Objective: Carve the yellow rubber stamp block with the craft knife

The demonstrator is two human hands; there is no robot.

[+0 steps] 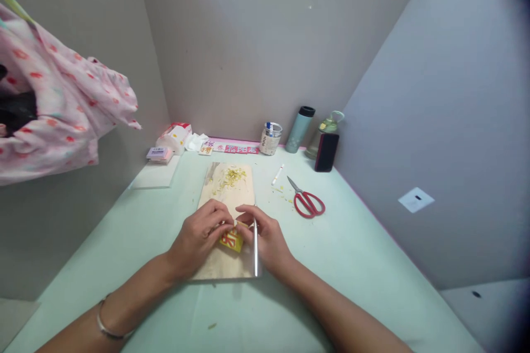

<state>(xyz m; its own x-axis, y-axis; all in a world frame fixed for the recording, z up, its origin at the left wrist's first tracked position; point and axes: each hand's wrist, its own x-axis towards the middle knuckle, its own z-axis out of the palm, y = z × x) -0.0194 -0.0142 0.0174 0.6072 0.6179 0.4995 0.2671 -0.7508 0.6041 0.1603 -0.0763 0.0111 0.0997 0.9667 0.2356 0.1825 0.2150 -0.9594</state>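
A small yellow block with a red character (232, 240) is held over the lower part of a wooden board (226, 269). My left hand (201, 236) grips its left side, with thumb and fingers closed together. My right hand (268, 240) has its fingertips on the block's right edge. Tucked in that same hand is a slim silver pen-shaped tool (255, 251), pointing down toward the board's near edge; its tip kind cannot be made out. Yellow shavings (233, 176) lie scattered on the far part of the board.
Red-handled scissors (306, 202) and a white stick (277, 175) lie to the right. Along the back stand a jar (270, 140), a blue bottle (300, 129), a green bottle (314, 143), a phone (327, 152) and a tissue pack (176, 137). Patterned cloth (62, 99) hangs at left.
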